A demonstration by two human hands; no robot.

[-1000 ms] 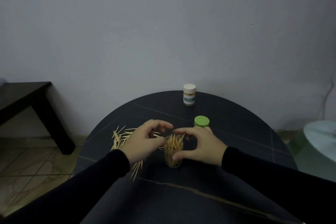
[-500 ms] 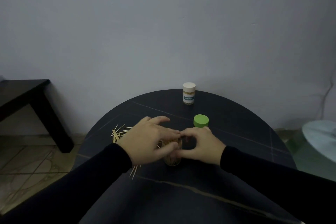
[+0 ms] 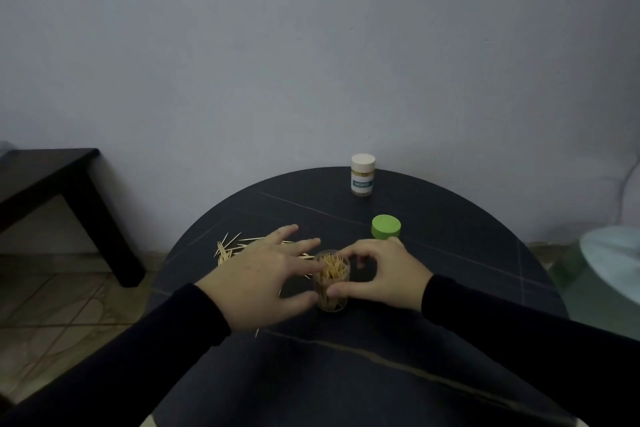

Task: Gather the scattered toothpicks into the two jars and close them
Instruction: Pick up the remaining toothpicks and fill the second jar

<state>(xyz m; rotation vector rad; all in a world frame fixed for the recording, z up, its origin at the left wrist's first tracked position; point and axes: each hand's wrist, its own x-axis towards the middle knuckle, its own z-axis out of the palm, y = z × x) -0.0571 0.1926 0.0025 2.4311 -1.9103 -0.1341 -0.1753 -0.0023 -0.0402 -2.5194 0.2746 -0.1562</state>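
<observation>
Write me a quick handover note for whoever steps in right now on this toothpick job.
Right hand grips the open clear jar, upright and packed with toothpicks.
Left hand is spread open beside the jar, thumb near its wall.
Loose toothpicks lie on the round table under and behind the left hand.
Green lid sits behind the right hand.
Done: the white-capped jar at the far edge is closed.
Left: gather the loose ones, fit the green lid.

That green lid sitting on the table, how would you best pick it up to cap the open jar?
Probably from straight above, pinching its round side wall across the middle. The green lid lies flat, a short wide disc with nothing on it. The right hand, now holding the open jar, is closest to it.
</observation>
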